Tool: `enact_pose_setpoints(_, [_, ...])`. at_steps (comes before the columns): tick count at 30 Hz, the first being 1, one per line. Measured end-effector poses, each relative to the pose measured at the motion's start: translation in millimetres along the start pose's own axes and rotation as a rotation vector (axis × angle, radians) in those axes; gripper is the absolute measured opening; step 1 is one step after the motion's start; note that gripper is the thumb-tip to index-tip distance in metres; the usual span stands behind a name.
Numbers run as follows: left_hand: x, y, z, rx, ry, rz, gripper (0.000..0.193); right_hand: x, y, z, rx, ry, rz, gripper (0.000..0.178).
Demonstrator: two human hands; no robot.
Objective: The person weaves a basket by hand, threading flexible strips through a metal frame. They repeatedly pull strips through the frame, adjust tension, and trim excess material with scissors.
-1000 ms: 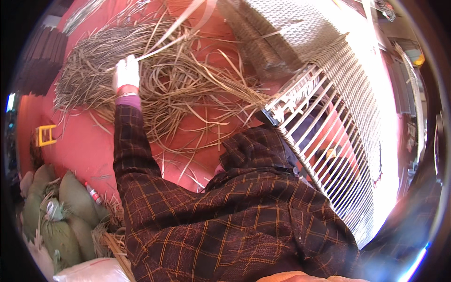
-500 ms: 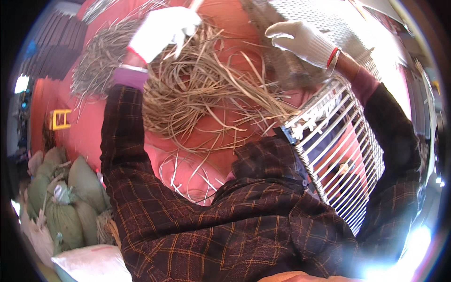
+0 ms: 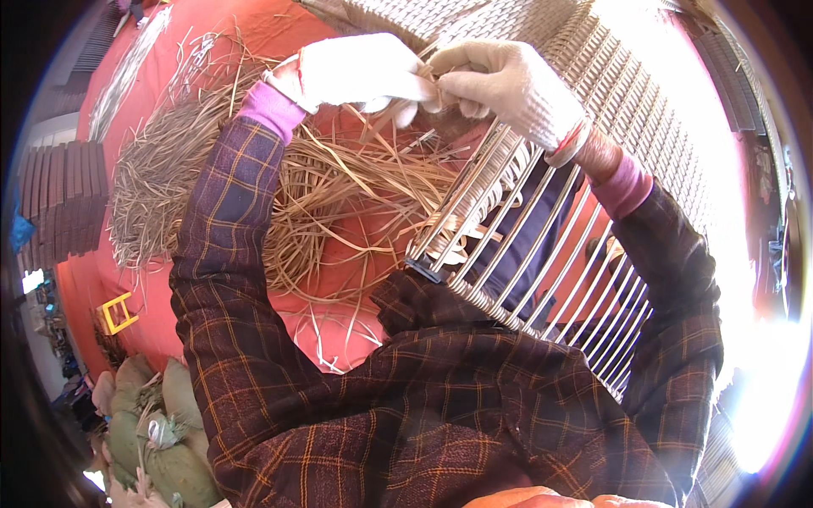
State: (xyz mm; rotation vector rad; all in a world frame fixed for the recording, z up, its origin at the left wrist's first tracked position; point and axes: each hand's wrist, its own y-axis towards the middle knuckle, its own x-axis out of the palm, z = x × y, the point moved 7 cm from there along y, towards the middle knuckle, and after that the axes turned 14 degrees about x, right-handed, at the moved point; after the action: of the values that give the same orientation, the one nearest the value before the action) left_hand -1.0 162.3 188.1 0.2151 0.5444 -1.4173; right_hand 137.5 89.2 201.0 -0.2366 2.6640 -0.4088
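Observation:
At the top centre my two hands meet in white knitted gloves. My left hand [image 3: 364, 72] pinches a thin tan weaving strip [image 3: 385, 117], part of which hangs below its fingers. Thumb and fingers of my right hand [image 3: 512, 89] close on the same strip, fingertips touching those of the left. Just below and right of the hands lies a frame of bare parallel metal rods [image 3: 529, 262], tilted across my lap. Woven wicker [image 3: 631, 102] covers its far part, and strips wrap its left edge. The strip's ends are partly hidden by the gloves.
A tangled heap of loose tan strips [image 3: 318, 203] lies left of the frame on red cloth [image 3: 347, 254]. Greyer strips [image 3: 169, 178] spread farther left. Stacked dark slats [image 3: 63, 199], a small yellow frame [image 3: 117, 313] and green sacks [image 3: 161, 449] stand along the left side.
My left hand has moved right and my right hand left, so they now meet on the strip. My right hand's fingers have closed. The frame appears farther left, and the view has shifted.

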Motion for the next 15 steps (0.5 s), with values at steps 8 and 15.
enact_pose_setpoints(8, [1.4,39.0,2.6,0.249,0.069,-0.101,0.041,-13.7,-3.9,26.0,-0.018,-0.026,0.068,0.032])
enact_pose_setpoints(15, [21.2,57.4,-12.2,0.040,0.160,-0.098,0.035,-12.0,-12.6,28.9,-0.109,-0.285,0.313,0.028])
